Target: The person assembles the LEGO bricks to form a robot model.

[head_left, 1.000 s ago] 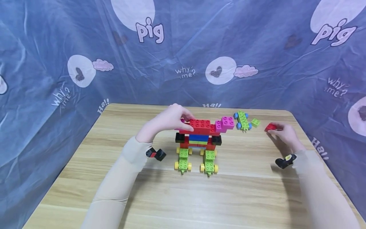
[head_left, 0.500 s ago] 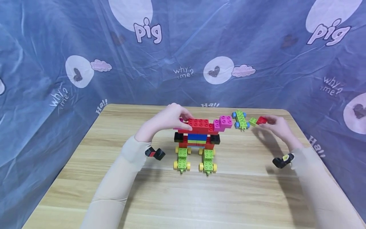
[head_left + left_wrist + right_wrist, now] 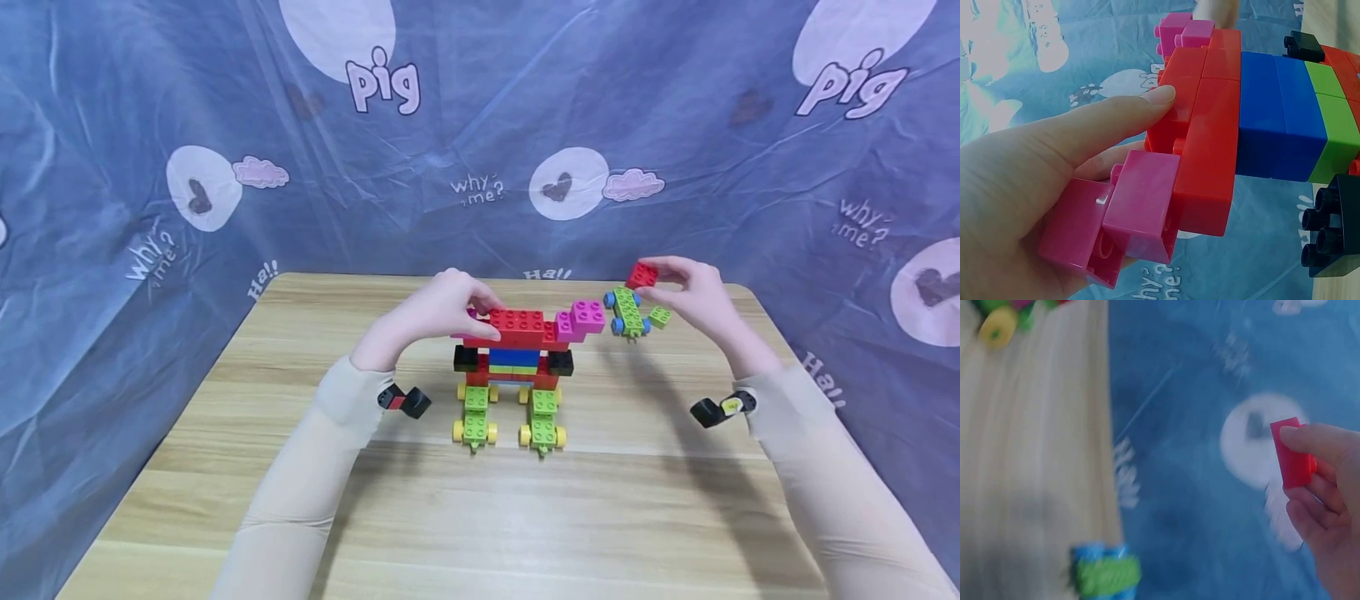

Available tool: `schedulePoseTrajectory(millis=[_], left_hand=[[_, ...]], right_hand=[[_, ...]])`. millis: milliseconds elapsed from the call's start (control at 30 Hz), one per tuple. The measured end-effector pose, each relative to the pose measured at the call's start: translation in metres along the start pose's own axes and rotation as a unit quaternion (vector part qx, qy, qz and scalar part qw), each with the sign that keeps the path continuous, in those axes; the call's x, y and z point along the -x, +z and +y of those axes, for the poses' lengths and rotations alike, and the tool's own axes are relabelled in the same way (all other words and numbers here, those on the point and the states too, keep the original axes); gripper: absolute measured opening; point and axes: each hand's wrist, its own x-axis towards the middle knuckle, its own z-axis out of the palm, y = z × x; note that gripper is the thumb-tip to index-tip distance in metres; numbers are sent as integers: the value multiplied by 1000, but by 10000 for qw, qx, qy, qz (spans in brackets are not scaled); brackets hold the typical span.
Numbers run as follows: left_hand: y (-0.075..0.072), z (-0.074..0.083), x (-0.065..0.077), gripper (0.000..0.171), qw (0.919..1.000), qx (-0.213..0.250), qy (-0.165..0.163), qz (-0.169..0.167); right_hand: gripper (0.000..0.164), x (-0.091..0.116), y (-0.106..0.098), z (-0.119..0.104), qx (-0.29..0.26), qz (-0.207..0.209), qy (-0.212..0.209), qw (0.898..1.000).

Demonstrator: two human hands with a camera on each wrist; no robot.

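Observation:
In the head view my left hand point(image 3: 438, 310) grips the top of a standing toy-brick model point(image 3: 514, 360). Red bricks point(image 3: 1210, 137) form its upper bar, with my thumb across them in the left wrist view and pink bricks point(image 3: 1142, 203) beside my palm. Blue, lime and black bricks make up the middle; two lime wheeled bases point(image 3: 476, 417) with yellow wheels are its feet. My right hand point(image 3: 697, 293) pinches a loose red brick point(image 3: 642, 275) between thumb and fingers, raised above the table. The right wrist view shows that red brick point(image 3: 1292, 453) side-on.
A lime wheeled base point(image 3: 627, 312) with blue wheels lies at the back right of the wooden table point(image 3: 480, 517). Close beside it is a small lime brick point(image 3: 659, 317). A blue printed cloth point(image 3: 450, 108) hangs behind the table.
My right hand has lifted the red brick off the table and carried it left, past the lime brick to above the blue-wheeled base. My left hand has kept its grip on the model.

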Motion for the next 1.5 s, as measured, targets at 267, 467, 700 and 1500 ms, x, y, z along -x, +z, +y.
schedulePoseTrajectory(millis=[267,467,700,1500], left_hand=[[-1,1,1,43,10000,-36,-36,-21],[-1,1,3,43,10000,-50,-8,-3],[-2,0,6,44,9999,-121,-46,59],[0,-2,7,40,9997,-124,19,196]], right_hand=[[47,-4,9,-60,-261,-9,-410,9988],[47,-5,18,-94,-576,-201,-669,9959],[47,-9,35,-123,-548,-606,-1018,9914],[42,-10,65,-146,-97,-1710,-1410,9751]])
